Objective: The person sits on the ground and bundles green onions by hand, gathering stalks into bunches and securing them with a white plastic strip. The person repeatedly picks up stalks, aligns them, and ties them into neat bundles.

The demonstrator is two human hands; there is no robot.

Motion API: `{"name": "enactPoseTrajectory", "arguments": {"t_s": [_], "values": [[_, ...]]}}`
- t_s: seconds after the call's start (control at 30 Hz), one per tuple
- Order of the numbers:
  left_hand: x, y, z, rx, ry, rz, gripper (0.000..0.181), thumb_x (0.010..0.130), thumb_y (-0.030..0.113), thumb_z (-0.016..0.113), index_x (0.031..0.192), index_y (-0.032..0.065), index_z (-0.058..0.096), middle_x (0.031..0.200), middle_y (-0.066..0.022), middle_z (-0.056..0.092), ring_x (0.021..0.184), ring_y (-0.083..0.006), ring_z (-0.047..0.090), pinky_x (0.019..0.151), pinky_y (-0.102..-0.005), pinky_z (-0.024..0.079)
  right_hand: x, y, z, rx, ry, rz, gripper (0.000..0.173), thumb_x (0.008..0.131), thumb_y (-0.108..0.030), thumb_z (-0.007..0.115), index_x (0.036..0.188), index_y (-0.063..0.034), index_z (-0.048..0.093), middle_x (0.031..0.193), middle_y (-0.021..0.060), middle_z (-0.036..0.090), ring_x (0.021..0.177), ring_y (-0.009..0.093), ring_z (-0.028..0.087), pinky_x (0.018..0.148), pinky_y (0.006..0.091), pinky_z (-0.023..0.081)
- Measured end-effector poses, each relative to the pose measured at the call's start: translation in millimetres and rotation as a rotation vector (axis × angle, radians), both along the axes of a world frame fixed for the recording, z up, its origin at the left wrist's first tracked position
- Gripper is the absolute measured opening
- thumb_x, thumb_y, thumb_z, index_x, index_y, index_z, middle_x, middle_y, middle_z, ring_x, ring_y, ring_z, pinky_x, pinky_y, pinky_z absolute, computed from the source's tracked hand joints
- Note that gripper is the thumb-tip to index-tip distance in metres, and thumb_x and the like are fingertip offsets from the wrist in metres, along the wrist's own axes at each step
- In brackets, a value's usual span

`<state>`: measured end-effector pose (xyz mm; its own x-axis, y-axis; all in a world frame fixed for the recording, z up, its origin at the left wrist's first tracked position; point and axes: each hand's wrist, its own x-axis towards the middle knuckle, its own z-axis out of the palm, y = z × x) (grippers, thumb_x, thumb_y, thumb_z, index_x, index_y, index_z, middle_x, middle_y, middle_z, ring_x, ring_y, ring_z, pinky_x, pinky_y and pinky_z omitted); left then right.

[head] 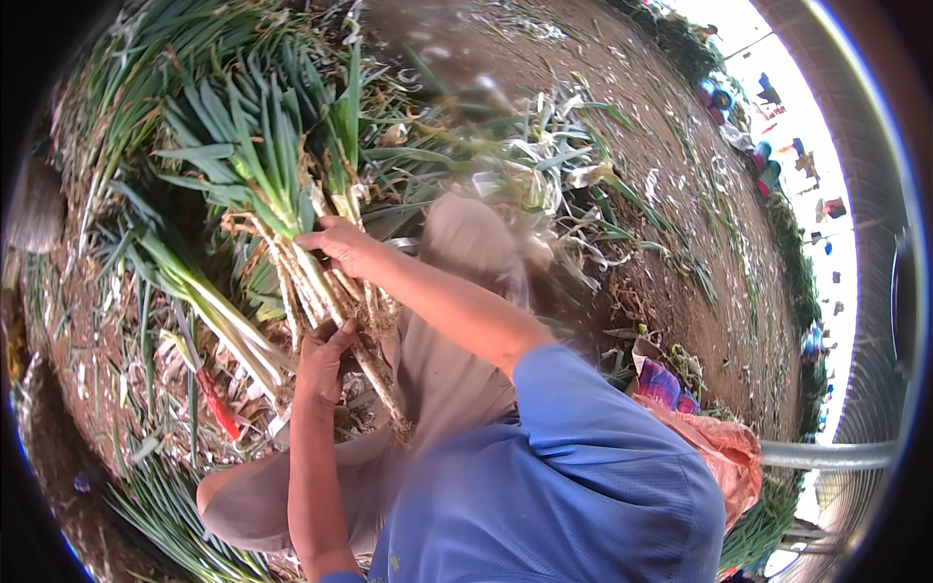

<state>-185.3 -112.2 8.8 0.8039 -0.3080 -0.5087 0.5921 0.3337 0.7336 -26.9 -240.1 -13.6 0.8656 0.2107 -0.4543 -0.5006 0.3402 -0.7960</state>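
My right hand [341, 246] is closed around a bunch of long green onions [273, 175], where the pale stalks meet the green leaves. Lower down, my left hand [328, 357] pinches a stalk of the same bunch near the roots, thumb on top. Soil and dry outer skin cling to the stalks, and one rooted stalk points down past my left hand. Paler, cleaner-looking green onions [219, 313] lie to the left of my hands. Beside them on the ground is a red-handled tool, apparently a knife [217, 408], its thin grey blade partly among leaves.
Heaped green onions [175, 65] lie at the upper left, more [182, 517] at the lower left. Stripped leaves and skins [561, 160] litter the soil beyond my knee [466, 233]. A pinkish-red sack [714, 452] and a metal pole [824, 455] are at the right.
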Motion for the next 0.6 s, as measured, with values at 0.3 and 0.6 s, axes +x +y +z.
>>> {"name": "enactPoseTrajectory", "arguments": {"t_s": [0.3, 0.6], "values": [[-1.1, 2.1, -8.7, -0.078, -0.028, 0.022, 0.025, 0.091, 0.016, 0.071, 0.103, -0.0044, 0.063, 0.083, -0.0123, 0.067, 0.074, -0.0226, 0.065, 0.066, -0.0359, 0.055, 4.2, 12.8, -12.5, 0.002, -0.162, -0.088, 0.036, 0.075, 0.0, 0.081, 0.106, 0.0089, 0.065, 0.091, 0.0168, 0.07, 0.076, 0.022, 0.067, 0.069, 0.0334, 0.054], [-1.2, -1.0, -0.2, -0.028, 0.006, 0.112, 0.018, 0.091, 0.01, 0.071, 0.1, -0.004, 0.064, 0.082, -0.0097, 0.067, 0.072, -0.0203, 0.066, 0.064, -0.0332, 0.054, 1.3, 9.2, -21.7, -0.515, -0.437, 0.014, 0.037, 0.083, -0.019, 0.077, 0.113, -0.0005, 0.065, 0.095, 0.0144, 0.07, 0.078, 0.021, 0.066, 0.071, 0.0365, 0.053]]}}
